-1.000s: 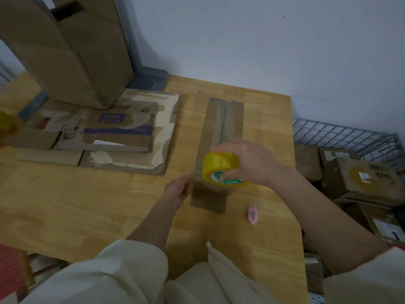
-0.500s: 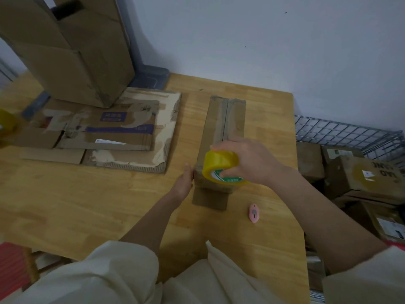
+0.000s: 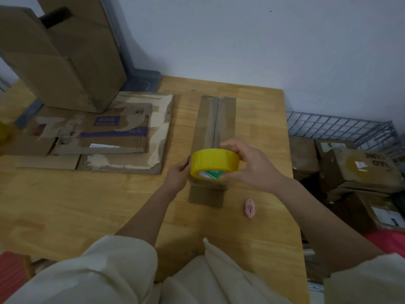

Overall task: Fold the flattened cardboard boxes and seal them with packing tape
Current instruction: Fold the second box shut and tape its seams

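- The right hand [image 3: 252, 165] grips a roll of yellow packing tape [image 3: 214, 163]: the thumb is at the lower rim beside the green and white core, and the curled fingers go over the top edge.
- The roll is smooth and glossy, a wide ring, held just above the near end of a long narrow cardboard box [image 3: 215, 128].
- The left hand [image 3: 178, 175] lies with rather straight fingers against the left side of this box, touching also the roll's edge.
- The box is brown and dull, lying on the wooden table [image 3: 65, 205], with a seam running along the middle of its top; one short flap sticks out flat at the near end.
- A small pink oval cutter [image 3: 249, 208] lies on the table just right of this flap.
- Left on the table are flattened cardboard sheets [image 3: 122, 132] with torn, pale paper surface and purple print.
- Behind them stands a tall brown carton [image 3: 61, 55].
- Right of the table is a wire basket [image 3: 339, 126] beside taped parcels [image 3: 359, 170].
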